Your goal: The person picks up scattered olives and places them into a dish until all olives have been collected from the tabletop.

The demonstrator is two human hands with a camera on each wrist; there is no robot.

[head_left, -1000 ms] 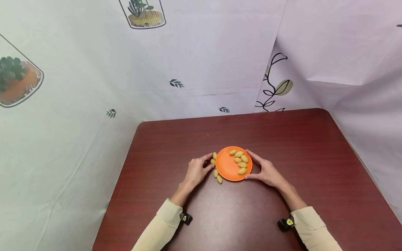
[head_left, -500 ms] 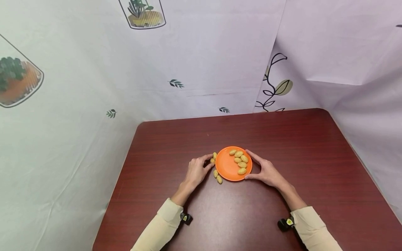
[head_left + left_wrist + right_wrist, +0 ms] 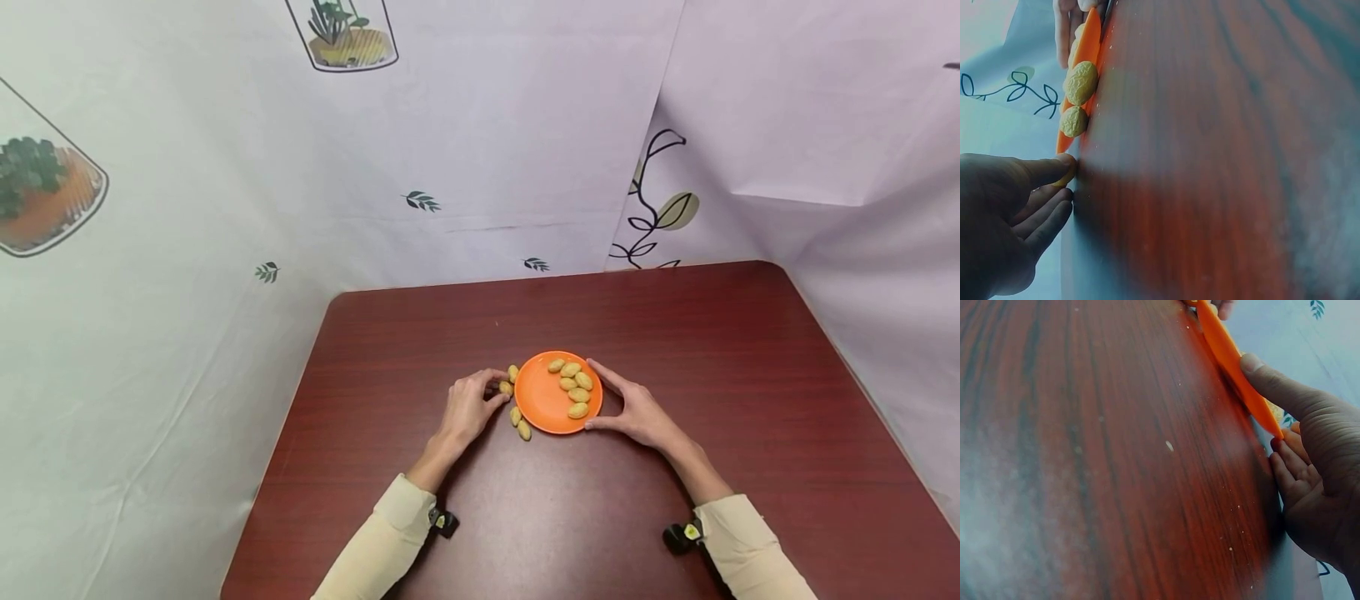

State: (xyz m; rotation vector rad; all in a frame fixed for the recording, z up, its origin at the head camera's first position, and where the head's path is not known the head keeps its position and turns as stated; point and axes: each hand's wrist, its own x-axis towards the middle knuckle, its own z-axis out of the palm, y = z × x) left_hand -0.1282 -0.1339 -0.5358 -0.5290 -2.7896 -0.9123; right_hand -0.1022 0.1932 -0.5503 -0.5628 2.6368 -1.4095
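Note:
An orange plate (image 3: pixel 542 396) lies on the table with several peanuts in their shells (image 3: pixel 578 395) grouped on its right half. Beside its left rim, my left hand (image 3: pixel 467 408) pinches a peanut (image 3: pixel 506 388) between thumb and forefinger, clearly seen low in the left wrist view. Another peanut (image 3: pixel 513 373) sits just beyond those fingertips, against the rim. Two more peanuts (image 3: pixel 520 423) lie on the table at the plate's lower left. My right hand (image 3: pixel 637 410) holds the plate's right rim, its thumb at the near side and its fingers at the far side.
The dark red wooden table (image 3: pixel 675 333) extends around the plate, with its back edge against a white printed cloth (image 3: pixel 480 150). More cloth hangs along the left and right sides. A tiny pale speck (image 3: pixel 1169 446) lies on the tabletop.
My left fingertips have drawn slightly left with the pinched peanut, opening a small gap from the rim. The plate, the other peanuts and my right hand stay put.

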